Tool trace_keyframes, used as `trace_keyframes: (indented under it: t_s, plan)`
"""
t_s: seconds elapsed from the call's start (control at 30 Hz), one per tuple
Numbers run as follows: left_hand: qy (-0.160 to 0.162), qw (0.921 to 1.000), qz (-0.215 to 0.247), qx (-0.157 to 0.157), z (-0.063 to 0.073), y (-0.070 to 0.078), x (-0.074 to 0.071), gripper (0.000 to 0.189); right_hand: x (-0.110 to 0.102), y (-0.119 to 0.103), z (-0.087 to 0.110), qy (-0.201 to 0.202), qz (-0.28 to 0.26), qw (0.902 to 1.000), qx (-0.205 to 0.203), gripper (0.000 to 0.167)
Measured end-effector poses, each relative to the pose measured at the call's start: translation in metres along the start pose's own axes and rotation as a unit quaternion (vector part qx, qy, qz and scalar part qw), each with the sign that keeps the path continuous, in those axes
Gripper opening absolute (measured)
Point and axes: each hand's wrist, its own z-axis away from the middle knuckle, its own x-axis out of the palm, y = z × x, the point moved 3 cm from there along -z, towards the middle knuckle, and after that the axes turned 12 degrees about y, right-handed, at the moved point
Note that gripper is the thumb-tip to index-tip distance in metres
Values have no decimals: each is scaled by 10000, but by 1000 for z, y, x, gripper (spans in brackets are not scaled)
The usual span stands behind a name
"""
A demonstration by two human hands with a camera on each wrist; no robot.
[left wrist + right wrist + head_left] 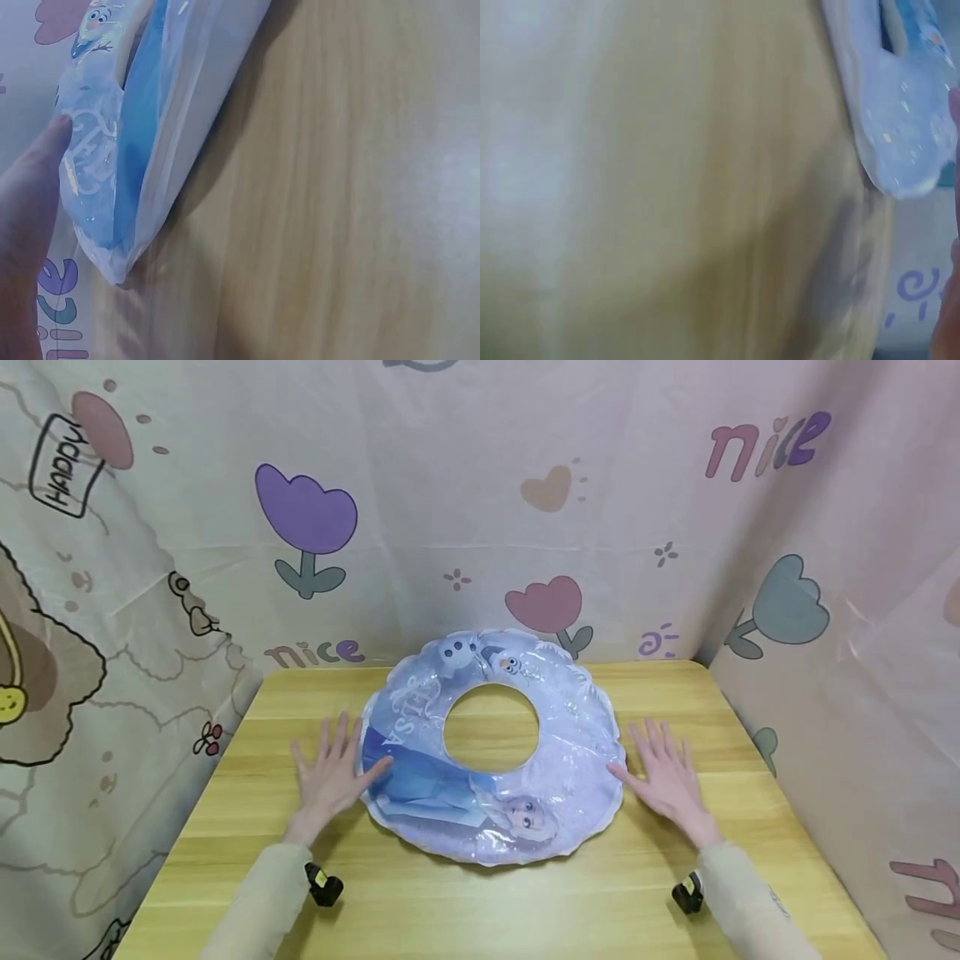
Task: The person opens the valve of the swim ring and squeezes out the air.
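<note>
An inflated swim ring (pixel 577 752) in pale blue and lilac, printed with cartoon figures and the word ELSA, lies flat on the wooden table (pixel 420 910). At its left edge is my left hand (pixel 330 777), fingers spread, its thumb reaching over the rim. My right hand (pixel 667 777) is spread likewise at the right edge, with the thumb tip at the rim. Whether either thumb touches the vinyl cannot be told. In the left wrist view the ring (pixel 97 157) stands beside the thumb; the right wrist view catches only part of the ring (pixel 907 135).
Behind the table and along both sides hangs a pale printed cloth (pixel 450 510) with tulips, hearts and the word nice. The ring's far edge lies close to the back cloth. A small black device sits on each wrist.
</note>
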Motion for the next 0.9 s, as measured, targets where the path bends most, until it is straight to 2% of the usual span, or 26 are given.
trace_keyframes:
  t_s: [0.1,0.17,0.33,0.43,0.53,0.63,0.7,0.8,0.9]
  plan:
    - [-41,9998,77,-192,5,5,0,100,-2,3,-4,-37,25,9997,226,92]
    - [-150,9995,105,-246,11,14,3,102,1,0,-5,-200,25,9995,240,93]
    - [-664,9975,209,-75,28,51,23,114,16,-14,-4,-454,87,9989,19,93]
    - [-889,9956,270,105,37,62,39,121,22,-20,-3,-432,129,9990,-29,93]
    - [-883,9947,330,408,41,58,49,123,22,-21,-3,-404,98,9991,-50,94]
    - [-696,9923,547,869,37,45,54,121,20,-20,-2,-412,52,9991,-48,97]
    - [-625,9883,700,1206,30,34,55,120,18,-18,-1,-447,32,9990,-30,100]
    - [-448,9829,620,1673,14,18,52,115,16,-17,-1,-537,43,9985,-37,103]
    - [-53,9816,56,1908,-3,14,39,104,16,-17,-1,-584,34,9982,-93,103]
